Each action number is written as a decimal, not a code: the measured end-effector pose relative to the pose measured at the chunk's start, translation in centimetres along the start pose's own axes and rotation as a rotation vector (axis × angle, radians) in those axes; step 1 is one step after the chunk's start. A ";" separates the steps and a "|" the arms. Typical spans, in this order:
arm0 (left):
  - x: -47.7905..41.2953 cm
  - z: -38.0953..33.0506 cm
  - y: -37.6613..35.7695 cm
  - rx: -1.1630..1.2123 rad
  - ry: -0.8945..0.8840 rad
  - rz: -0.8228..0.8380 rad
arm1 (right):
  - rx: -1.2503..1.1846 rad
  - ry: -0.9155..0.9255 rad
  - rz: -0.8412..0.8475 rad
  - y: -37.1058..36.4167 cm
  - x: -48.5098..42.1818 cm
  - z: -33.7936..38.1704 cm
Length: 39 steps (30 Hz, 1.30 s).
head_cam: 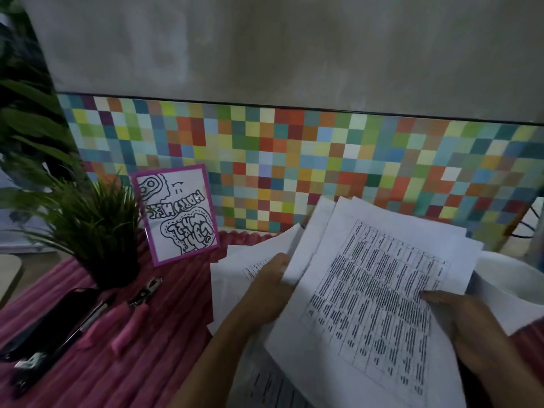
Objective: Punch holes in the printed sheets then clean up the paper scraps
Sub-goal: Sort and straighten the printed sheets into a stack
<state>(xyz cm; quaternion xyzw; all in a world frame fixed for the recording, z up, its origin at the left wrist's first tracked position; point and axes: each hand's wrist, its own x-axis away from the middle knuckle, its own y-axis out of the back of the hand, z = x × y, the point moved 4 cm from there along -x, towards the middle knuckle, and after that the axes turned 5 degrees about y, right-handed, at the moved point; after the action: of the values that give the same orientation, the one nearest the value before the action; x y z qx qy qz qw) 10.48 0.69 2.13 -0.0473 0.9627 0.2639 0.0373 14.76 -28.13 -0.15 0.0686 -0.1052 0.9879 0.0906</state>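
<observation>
Cataloguing entry one, says the first clerk: printed sheets (374,304). Appearance?

Second clerk: White paper, several loose leaves, fanned out and unaligned, corners pointing different ways. The top leaf bears a ruled table packed with dense black print, too blurred to read. One leaf on the left curls upward, blank side showing.

First clerk: Location?

Second clerk: Right of centre, raised between both hands over the surface (132,378), which wears a pink ribbed cloth. More printed leaves lie beneath, towards the lower edge of view.

First clerk: Entry two, hands.

Second clerk: Left hand (265,290) grips the left side of the stack, thumb at the curled leaf. Its fingers run under the upper leaves, clamped on the paper. Right hand (471,328) pinches the right side, thumb pressed on the printed table, fingers out of sight below the sheet.

First clerk: Entry three, tool.

Second clerk: Hole punch (138,307), plier type, metal head, pink handles. It lies on the cloth left of the sheets, apart from both hands.

First clerk: Sundries?

Second clerk:
- Black case (50,322) and dark pen (88,319), beside the punch.
- Potted plant (97,231), behind them.
- Framed drawing (176,216), purple border, leaning on the multicoloured tile wall (294,151).
- White round container (515,269), far right, partly behind the sheets.
</observation>
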 end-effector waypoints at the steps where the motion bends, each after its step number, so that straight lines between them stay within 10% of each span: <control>1: 0.3 -0.3 -0.3 0.050 -0.020 0.029 | -0.038 0.030 0.007 -0.1 0.0 0.2; 6: -0.3 -1.0 -3.6 -0.102 -0.141 0.080 | -0.056 0.139 0.070 0.4 -0.6 0.9; 14: 0.6 0.3 -2.8 -0.074 0.233 -0.104 | 0.099 -0.015 0.249 1.2 -0.3 1.4; 17: 0.7 2.1 -0.8 -0.472 0.286 -0.285 | 0.258 -0.023 0.180 1.4 -0.6 0.7; 28: 0.4 2.7 -0.4 -0.406 0.278 -0.225 | 0.415 0.011 -0.035 2.5 -0.2 1.3; 39: 1.0 -1.6 -4.4 0.393 0.033 -0.035 | 0.030 0.126 0.217 -0.9 0.0 0.6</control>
<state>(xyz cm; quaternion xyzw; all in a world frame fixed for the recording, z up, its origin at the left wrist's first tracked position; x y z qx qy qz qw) 9.93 -3.94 1.18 -0.0600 0.9952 0.0696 0.0346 14.99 -27.36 0.61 -0.0040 -0.0915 0.9957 -0.0116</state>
